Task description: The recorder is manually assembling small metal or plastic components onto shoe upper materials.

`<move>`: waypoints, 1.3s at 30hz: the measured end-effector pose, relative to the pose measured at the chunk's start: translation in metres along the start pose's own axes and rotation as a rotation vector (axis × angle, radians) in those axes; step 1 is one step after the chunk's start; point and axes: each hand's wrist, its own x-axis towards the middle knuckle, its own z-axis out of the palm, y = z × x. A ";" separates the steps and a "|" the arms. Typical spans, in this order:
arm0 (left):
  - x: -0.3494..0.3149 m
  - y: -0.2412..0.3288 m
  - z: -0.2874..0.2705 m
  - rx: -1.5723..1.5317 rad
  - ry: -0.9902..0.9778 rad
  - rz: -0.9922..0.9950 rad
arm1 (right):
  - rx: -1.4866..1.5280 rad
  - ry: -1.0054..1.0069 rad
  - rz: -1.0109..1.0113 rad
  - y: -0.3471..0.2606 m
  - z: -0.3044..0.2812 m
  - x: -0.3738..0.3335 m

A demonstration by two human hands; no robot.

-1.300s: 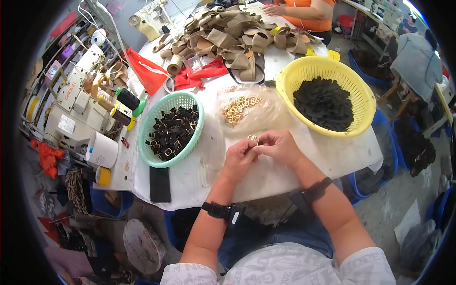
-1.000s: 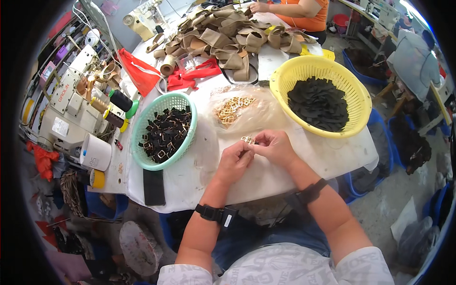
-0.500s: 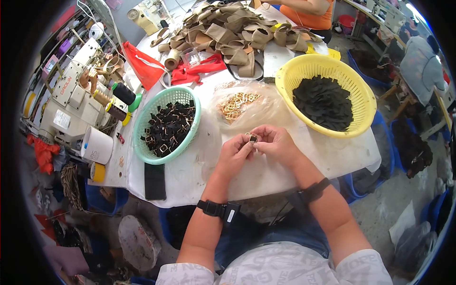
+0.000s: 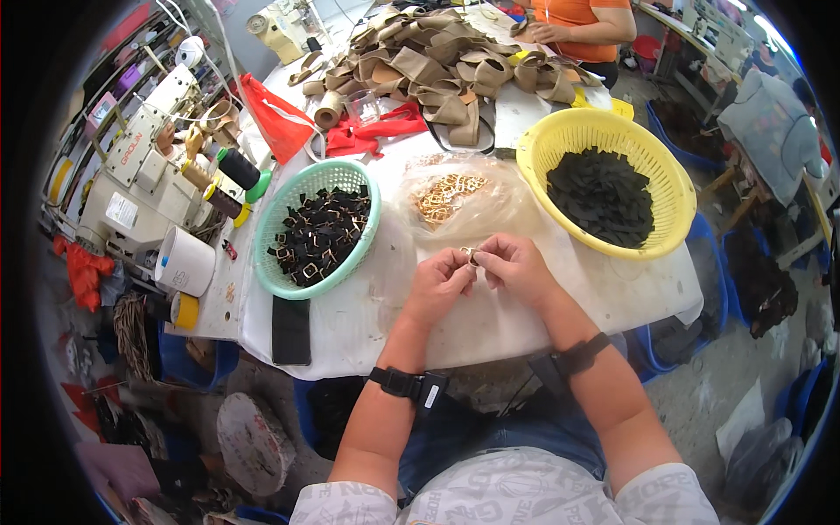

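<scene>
My left hand (image 4: 443,282) and my right hand (image 4: 518,267) meet over the near part of the table, fingertips pinched together. Between them is a small gold square buckle (image 4: 471,255), both hands gripping it; the fingers hide most of it and any strap on it. Just beyond lies a clear plastic bag (image 4: 503,203) holding loose gold buckles (image 4: 446,197). To the left, a mint-green basket (image 4: 374,219) contains black strap pieces fitted with gold buckles (image 4: 319,232). On the right, a yellow basket (image 4: 678,197) holds a heap of plain black strips (image 4: 599,197).
A black phone (image 4: 291,332) lies by the table's near left edge. Sewing machine (image 4: 144,171), thread spools (image 4: 234,166) and a white cup-like roll (image 4: 185,261) stand left. Brown strap pieces (image 4: 420,66) are piled at the back, near a person in orange (image 4: 584,31).
The view has shifted slightly, showing more of the other person. My hands stay together; the buckle has turned between my fingers, and the dark piece at it shows less.
</scene>
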 end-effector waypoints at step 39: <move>-0.002 0.110 -0.144 1.065 0.861 0.219 | -0.051 0.037 -0.032 0.004 0.002 -0.001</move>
